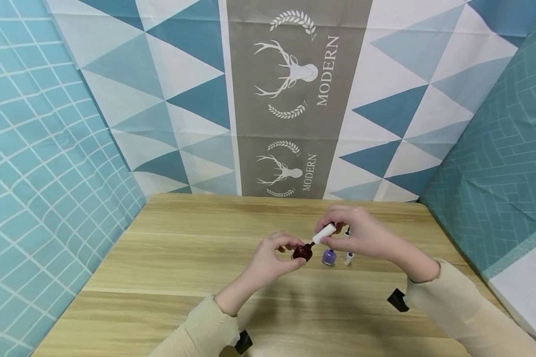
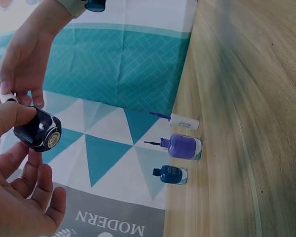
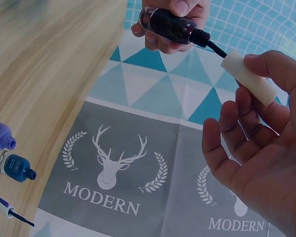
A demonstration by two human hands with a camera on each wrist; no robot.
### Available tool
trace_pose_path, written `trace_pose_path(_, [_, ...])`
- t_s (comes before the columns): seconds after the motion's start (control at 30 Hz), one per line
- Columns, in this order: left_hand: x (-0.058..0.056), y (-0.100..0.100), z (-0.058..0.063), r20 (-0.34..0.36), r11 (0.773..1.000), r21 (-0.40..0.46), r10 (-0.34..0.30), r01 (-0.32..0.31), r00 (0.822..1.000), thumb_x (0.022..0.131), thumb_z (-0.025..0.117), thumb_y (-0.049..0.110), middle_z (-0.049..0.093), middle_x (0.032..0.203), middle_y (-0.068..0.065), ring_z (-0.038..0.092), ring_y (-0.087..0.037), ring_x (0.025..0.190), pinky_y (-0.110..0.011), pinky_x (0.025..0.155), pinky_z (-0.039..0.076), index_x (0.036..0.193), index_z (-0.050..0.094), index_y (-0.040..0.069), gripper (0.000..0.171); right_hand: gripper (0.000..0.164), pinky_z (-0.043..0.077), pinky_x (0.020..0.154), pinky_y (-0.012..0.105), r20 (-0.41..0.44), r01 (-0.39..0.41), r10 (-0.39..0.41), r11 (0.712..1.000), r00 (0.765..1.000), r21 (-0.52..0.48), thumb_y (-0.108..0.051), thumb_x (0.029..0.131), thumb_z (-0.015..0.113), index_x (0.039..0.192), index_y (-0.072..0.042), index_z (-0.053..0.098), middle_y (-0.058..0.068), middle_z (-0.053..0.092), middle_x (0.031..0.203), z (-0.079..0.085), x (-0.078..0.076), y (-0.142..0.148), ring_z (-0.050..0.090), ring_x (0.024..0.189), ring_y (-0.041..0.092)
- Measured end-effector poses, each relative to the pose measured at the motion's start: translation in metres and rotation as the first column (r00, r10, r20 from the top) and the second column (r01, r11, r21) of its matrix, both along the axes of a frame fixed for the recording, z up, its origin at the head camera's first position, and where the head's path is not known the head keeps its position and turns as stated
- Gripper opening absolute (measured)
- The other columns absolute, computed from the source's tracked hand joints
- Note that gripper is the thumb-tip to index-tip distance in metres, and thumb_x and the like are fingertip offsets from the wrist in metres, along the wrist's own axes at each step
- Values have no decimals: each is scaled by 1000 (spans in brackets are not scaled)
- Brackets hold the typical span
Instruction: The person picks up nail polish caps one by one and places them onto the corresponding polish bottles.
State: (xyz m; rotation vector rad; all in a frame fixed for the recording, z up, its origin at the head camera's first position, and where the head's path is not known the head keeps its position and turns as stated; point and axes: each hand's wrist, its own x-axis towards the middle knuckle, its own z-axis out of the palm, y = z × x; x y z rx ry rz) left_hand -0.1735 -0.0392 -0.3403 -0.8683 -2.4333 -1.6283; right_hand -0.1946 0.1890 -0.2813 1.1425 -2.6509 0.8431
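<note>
Okay, gripping dark red bottle (image 3: 170,25) in left hand (image 1: 274,255), clamped between thumb and fingers up off the table (image 1: 183,277), probably to steady it with neck facing the right hand (image 1: 362,235); pinching white cap (image 3: 251,81) in that one, also clamped between thumb and fingers, likely to leave brush stem (image 3: 217,49) unobstructed; bridging neck and cap with that stem, so unseated; cannot tell depth of brush inside; holding both tilted and roughly in line, presumably to let stem slide without scraping the rim; standing upright on table, right of held bottle in head view: purple bottle (image 1: 328,257); near that, also upright, teal bottle (image 2: 171,175); both uncapped, so likely upright to avoid spills; next to purple bottle, loose cap (image 2: 185,122) on end, brush upward, likely to spare table from smears.
</note>
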Motion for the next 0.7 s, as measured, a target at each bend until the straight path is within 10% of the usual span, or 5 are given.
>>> trace_pose_path(0.33, [0,2,1,21,1000,-2,-12,12,1000,74,75,1,68,96,-6,53,-12,85,-28,77,42,97,71,3,23,19,50,63,24,-8,-20,20,1000,1000,-3,-16,79,76,96,-19,68,-14,62,92,-1,0,-3,55,77,3])
trace_pose_path(0.7, [-22,5,-32,34,999,20,-26,25,999,76,78,14,67,98,5,54,-15,90,-31,80,44,100,71,16,25,19,50,64,26,-3,-52,52,998,999,-34,-13,78,76,95,-17,68,-13,62,90,-9,-3,-6,58,74,13])
